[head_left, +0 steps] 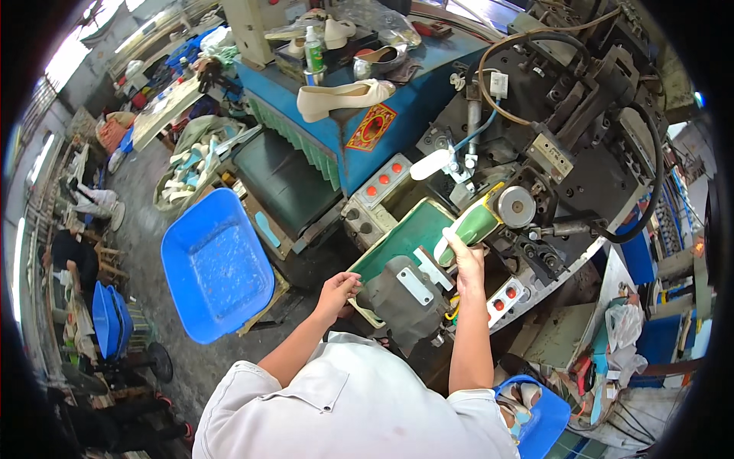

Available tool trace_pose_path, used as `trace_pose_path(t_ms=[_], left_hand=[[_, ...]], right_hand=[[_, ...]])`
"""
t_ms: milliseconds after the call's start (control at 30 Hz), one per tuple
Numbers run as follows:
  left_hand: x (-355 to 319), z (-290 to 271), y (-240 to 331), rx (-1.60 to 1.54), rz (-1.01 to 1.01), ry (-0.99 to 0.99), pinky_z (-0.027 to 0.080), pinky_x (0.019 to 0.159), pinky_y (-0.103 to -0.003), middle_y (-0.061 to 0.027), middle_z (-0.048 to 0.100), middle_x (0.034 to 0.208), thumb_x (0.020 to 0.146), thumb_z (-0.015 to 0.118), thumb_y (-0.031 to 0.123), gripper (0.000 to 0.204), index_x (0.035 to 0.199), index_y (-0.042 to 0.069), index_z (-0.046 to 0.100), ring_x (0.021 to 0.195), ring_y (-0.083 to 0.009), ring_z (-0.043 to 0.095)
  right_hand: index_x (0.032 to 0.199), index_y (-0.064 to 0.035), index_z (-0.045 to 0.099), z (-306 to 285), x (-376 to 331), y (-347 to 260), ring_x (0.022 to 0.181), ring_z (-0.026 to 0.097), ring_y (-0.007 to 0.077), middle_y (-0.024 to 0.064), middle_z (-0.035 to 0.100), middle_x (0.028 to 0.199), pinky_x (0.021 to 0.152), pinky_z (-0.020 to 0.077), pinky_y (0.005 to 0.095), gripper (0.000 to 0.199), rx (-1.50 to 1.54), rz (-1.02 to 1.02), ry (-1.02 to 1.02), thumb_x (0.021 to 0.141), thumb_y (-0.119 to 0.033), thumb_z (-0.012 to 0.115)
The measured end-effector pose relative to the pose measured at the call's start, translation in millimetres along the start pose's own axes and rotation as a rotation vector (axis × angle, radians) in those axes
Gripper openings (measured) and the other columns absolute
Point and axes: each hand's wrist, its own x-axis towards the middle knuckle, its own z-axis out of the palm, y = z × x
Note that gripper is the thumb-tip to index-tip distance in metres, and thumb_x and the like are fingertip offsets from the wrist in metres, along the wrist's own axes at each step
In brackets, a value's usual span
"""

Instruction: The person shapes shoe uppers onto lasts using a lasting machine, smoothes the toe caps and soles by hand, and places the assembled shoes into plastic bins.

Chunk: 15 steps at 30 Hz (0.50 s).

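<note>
My right hand (469, 266) is wrapped round the near end of a green shoe last with a cream edge (479, 222). The far end of this last sits against the machine, beside a round metal disc (517, 206). My left hand (338, 295) hovers at the near left rim of a green-lined tray (375, 258). Its fingers are pinched together, and whatever may be between them is too small to make out. Between my hands stands a dark grey machine housing (397, 300) with a pale metal plate on it.
A blue plastic tub (222, 264) stands at left, next to a dark belt surface (279, 180). A cream shoe (344, 99) lies on the blue cabinet (306, 141). Red buttons line a control box (384, 181). Another blue tub (547, 417) holds shoes at lower right. People work at far left.
</note>
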Motion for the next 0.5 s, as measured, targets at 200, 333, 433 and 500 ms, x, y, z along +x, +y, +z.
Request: trace_pose_path(t_ms=[200,333,433,500], left_hand=[[-22.0,-11.3,-5.1,0.027,0.045,0.099,0.054,0.08,-0.024,-0.0018,0.07,0.103,0.108,0.064,0.019,0.02,0.12,0.005,0.071,0.087,-0.0082,0.063],[-17.5,-13.6,-4.6,-0.019,0.035,0.106,0.054,0.081,-0.025,-0.0021,0.071,0.104,0.108,0.064,0.02,0.021,0.12,0.005,0.071,0.089,-0.009,0.064],[-8.7,-8.8,0.8,-0.029,0.033,0.038,0.054,0.081,-0.026,-0.0023,0.071,0.105,0.108,0.064,0.021,0.022,0.12,0.004,0.071,0.088,-0.0093,0.064],[-1.4,-4.8,8.3,-0.011,0.05,0.012,0.054,0.081,-0.026,-0.002,0.071,0.103,0.109,0.064,0.021,0.023,0.121,0.004,0.071,0.088,-0.0094,0.064]], right_hand=[[0.108,-0.0074,0.073,0.2,5.0,3.5,0.09,0.067,0.0125,-0.0002,0.072,0.099,0.084,0.0527,0.0314,0.026,-0.012,-0.126,0.021,0.088,-0.019,0.086],[0.111,-0.008,0.072,-0.6,3.4,0.2,0.092,0.066,0.0121,-0.0007,0.071,0.1,0.087,0.0513,0.032,0.03,-0.036,-0.09,-0.032,0.087,-0.02,0.087],[0.114,-0.0079,0.072,3.2,-2.4,-0.5,0.096,0.065,0.0128,-0.0008,0.071,0.105,0.089,0.0509,0.0316,0.034,-0.054,-0.05,0.006,0.087,-0.022,0.087],[0.115,-0.0077,0.071,-0.7,-0.5,5.4,0.095,0.066,0.0136,-0.0007,0.071,0.104,0.088,0.0518,0.0321,0.035,-0.065,-0.058,-0.001,0.088,-0.023,0.086]])
